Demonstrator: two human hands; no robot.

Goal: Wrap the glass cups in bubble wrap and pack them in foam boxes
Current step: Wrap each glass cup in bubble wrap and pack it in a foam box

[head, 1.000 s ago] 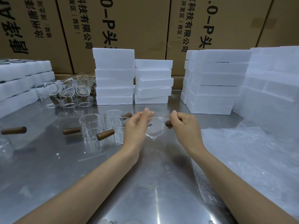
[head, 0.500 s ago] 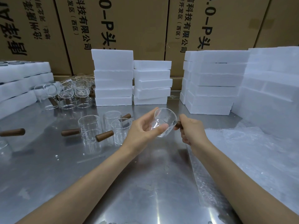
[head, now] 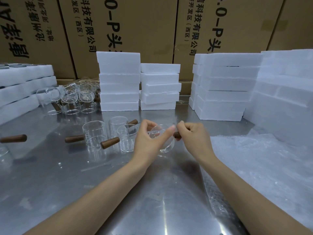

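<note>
A: Risks from here?

B: Slip is judged the main one. The glass cup point(head: 160, 139) is held in the air above the desk point(head: 101, 184), not rested on it; smooth glass plus a two-hand regrip could let it drop onto steel. A second risk: the other cups point(head: 111, 133) stand just left of the left hand point(head: 149, 141), so a sideways swing could knock them (wooden handles stick out toward it).

A: Hand state?

B: Left hand: fingers curled round the cup body, thumb laid across the front of the glass. Right hand point(head: 193, 136): closed, the brown wooden handle point(head: 177, 135) pinched at its end between thumb and fingers. The cup is thus clamped between both hands, tilted, spout pointing down.

A: Wrap in contact yet?

B: No. The bubble wrap point(head: 254, 167) lies on the desk to the right of the right hand, apart from the cup. Foam boxes point(head: 118, 82) are stacked beyond both hands, well apart. Wrapping is judged not yet begun for this cup.
</note>
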